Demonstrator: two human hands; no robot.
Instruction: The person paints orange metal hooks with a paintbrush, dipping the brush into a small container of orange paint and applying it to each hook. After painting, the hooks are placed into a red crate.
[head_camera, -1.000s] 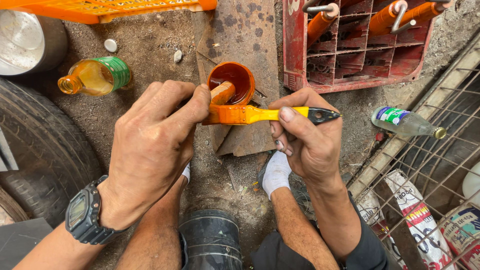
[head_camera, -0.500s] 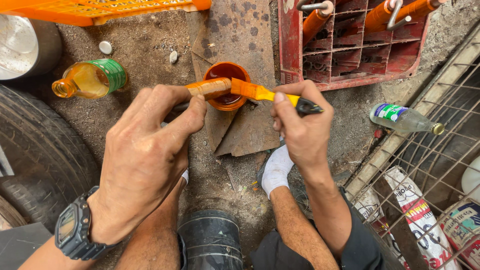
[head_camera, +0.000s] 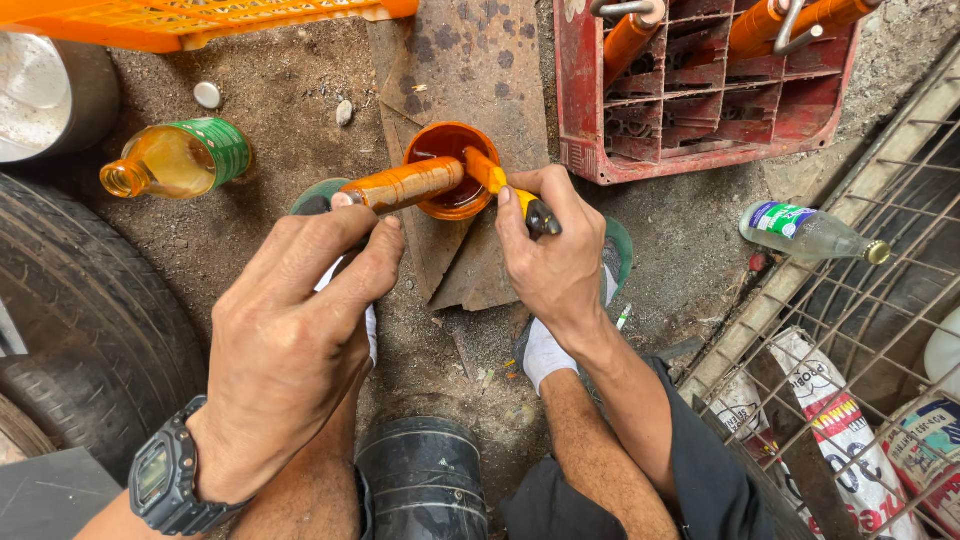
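1. Paint pot (head_camera: 452, 170), small, round and orange inside, is the landmark; it sits on a stained board (head_camera: 470, 80) on the dirt ground, just ahead of both hands.
2. Left hand (head_camera: 290, 340) is closed around an orange-coated cylinder (head_camera: 405, 185); its long axis runs left-to-right, its far end over the pot's rim.
3. Right hand (head_camera: 555, 260) pinches a yellow-handled brush (head_camera: 510, 190), angled up-left into the pot. This hand is the nearer to the pot.
4. Left of the pot lies an amber bottle with a green label (head_camera: 180, 160); right of it, a red crate (head_camera: 700, 90) holds orange-painted pieces.
5. Further right, a clear bottle with a green-and-white label (head_camera: 810, 232) lies beside wire mesh (head_camera: 880, 330) over red-and-white printed sacks (head_camera: 830, 430).
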